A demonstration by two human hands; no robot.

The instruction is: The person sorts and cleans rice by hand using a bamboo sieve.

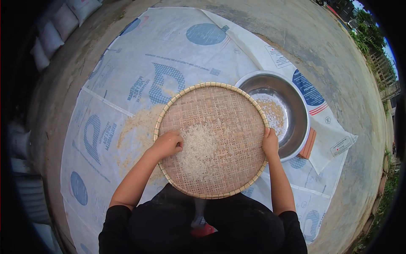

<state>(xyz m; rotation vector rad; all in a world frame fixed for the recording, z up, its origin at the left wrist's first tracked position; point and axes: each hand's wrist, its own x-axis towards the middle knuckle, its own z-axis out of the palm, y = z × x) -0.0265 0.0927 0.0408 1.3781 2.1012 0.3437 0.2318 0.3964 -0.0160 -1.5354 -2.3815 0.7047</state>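
The woven tray sits above the person's lap, its right rim gripped by the right hand. The left hand, fingers curled, is over the tray's left side, beside the pale grains; whether it grasps anything, I cannot tell.

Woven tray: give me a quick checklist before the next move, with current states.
1. Right hand on the rim of the woven tray: ok, at its right edge.
2. Left hand on the rim: not ok, fingers curled inside it, beside the pale grains.
3. Grains on the tray inside the rim: ok, mostly left of centre and toward the person.
4. Metal basin unobstructed in this view: not ok, tray overlaps its left side.
5. Sheet free of spill: not ok, tan scatter left of the tray.
6. Tray level: cannot tell.
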